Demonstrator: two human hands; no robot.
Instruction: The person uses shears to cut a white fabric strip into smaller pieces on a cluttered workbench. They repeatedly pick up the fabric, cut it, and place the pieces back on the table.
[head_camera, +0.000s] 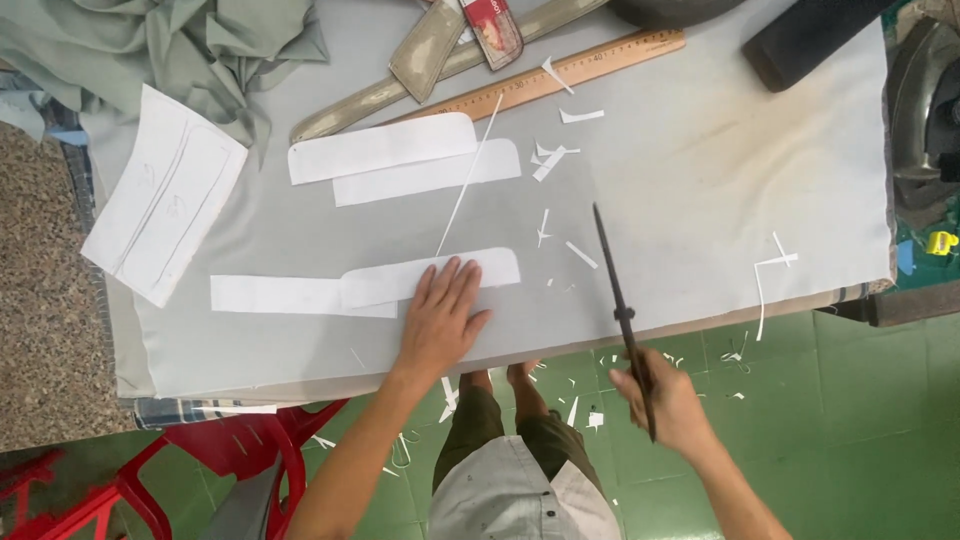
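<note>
Paper piece (430, 278): white, long, one end rounded, lying flat at centre frame on grey surface (700, 180), overlapping a white strip (290, 296). Left hand (440, 315) presses it, fingers spread flat. Right hand (670, 400), lower right, fingers clenched around closed dark scissors (620, 300).

Hands (440, 315) press paper (430, 277), hold scissors (622, 310)

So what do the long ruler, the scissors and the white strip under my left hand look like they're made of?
The ruler looks like wood: tan, matte, with printed marks. The scissors in the right hand look like dark metal, thin and dull. The white strip under the left hand looks like paper or stiff interfacing: flat, matte, cleanly cut.
</note>
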